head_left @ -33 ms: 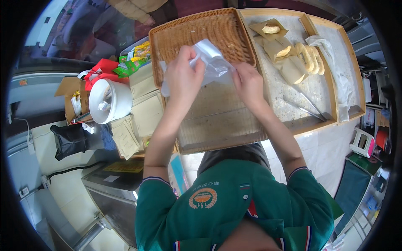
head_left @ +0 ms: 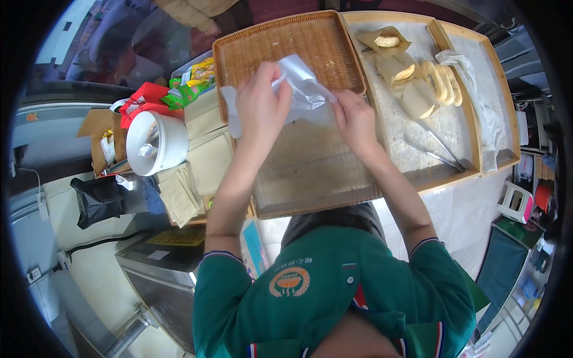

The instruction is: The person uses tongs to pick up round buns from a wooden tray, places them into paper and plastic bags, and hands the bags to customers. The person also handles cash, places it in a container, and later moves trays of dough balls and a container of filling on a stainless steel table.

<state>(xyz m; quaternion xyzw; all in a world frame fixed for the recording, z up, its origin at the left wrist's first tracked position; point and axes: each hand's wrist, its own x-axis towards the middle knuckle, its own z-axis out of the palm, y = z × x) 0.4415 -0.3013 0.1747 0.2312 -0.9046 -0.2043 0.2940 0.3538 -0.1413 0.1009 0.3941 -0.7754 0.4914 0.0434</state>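
Between my hands a thin clear plastic bag (head_left: 304, 89) hangs crumpled over the near part of a brown wicker tray (head_left: 239, 40). My left hand (head_left: 262, 107) pinches it near its upper left, with a loose flap spreading out on the left of the wrist. At the other side my right hand (head_left: 355, 119) grips the right edge between thumb and fingers. Its fingertips are partly hidden by the plastic. To the right lie round flatbreads (head_left: 440, 83), and several more sit in brown paper sleeves (head_left: 413, 98). Metal tongs (head_left: 444, 149) rest below them.
A wooden-edged tray (head_left: 412, 173) holds the breads, with clear plastic sheeting (head_left: 480, 89) along its right divider. Left stand a white bucket (head_left: 173, 143), stacked paper bags (head_left: 209, 161), a red bag (head_left: 146, 101) and green-yellow packets (head_left: 190, 88). Another person's hand (head_left: 212, 28) shows beyond the wicker tray.
The plastic bag is spread a little wider, its left flap showing more. My left hand has shifted slightly; my right hand keeps its hold.
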